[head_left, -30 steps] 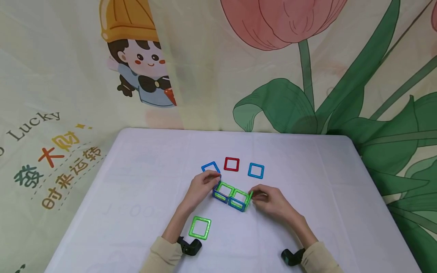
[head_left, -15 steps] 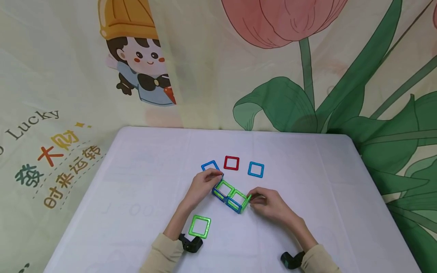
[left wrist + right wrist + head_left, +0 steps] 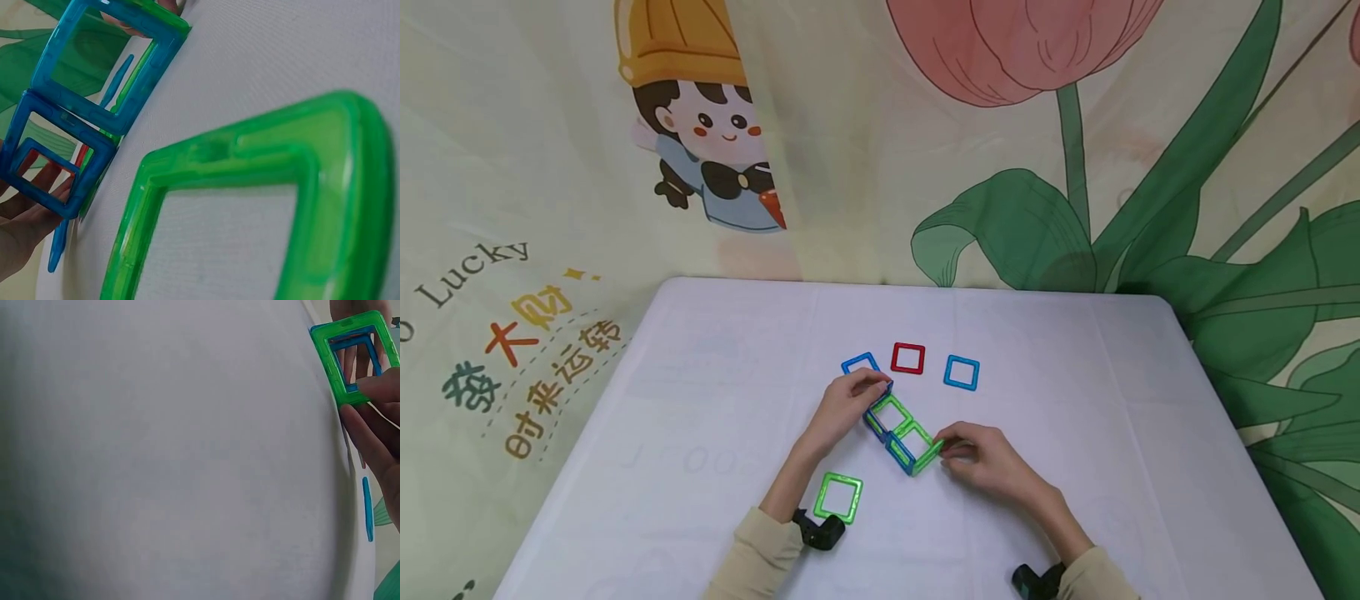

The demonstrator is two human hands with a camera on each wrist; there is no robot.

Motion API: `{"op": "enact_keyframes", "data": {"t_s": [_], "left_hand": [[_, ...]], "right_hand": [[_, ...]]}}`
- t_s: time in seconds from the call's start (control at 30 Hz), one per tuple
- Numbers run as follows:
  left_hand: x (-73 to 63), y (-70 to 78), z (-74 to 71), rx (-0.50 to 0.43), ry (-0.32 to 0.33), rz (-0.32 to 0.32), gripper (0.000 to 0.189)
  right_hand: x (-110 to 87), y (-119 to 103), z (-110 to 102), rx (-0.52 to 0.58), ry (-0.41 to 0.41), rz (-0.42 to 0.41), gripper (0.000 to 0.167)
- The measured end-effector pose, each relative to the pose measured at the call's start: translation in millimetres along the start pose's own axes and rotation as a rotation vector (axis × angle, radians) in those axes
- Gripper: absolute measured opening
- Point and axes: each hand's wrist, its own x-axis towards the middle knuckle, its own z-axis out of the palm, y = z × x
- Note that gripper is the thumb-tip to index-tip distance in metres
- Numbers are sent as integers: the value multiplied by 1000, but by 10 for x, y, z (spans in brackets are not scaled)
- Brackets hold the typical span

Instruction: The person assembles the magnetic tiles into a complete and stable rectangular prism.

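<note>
- Head view: soft, even light is falling across the table (image 3: pixel 1075 375); faint shadow is lying beside the right forearm (image 3: pixel 1063 521).
- Left wrist view: pale glints are streaking the near green square (image 3: pixel 334 150); its edges are looking soft.
- Right wrist view: greyer; left side is darkening.

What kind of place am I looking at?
Perhaps a children's play area: colorful linked square frames on a white table, with a backdrop printed with a cartoon figure and a big pink flower behind.
</note>
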Motion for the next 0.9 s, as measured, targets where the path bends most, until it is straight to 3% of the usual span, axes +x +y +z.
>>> {"op": "enact_keyframes", "data": {"t_s": [0.4, 0.63, 0.9], "left_hand": [[51, -49, -32, -5, -20, 7, 28], [89, -98, -63, -75, -44, -14, 30], [99, -103, -53, -75, -32, -21, 30]], "right_hand": [[12, -75, 68, 30, -80, 8, 31], [11, -113, 113, 14, -101, -3, 32], [10, -137, 201, 41, -115, -27, 32]]}}
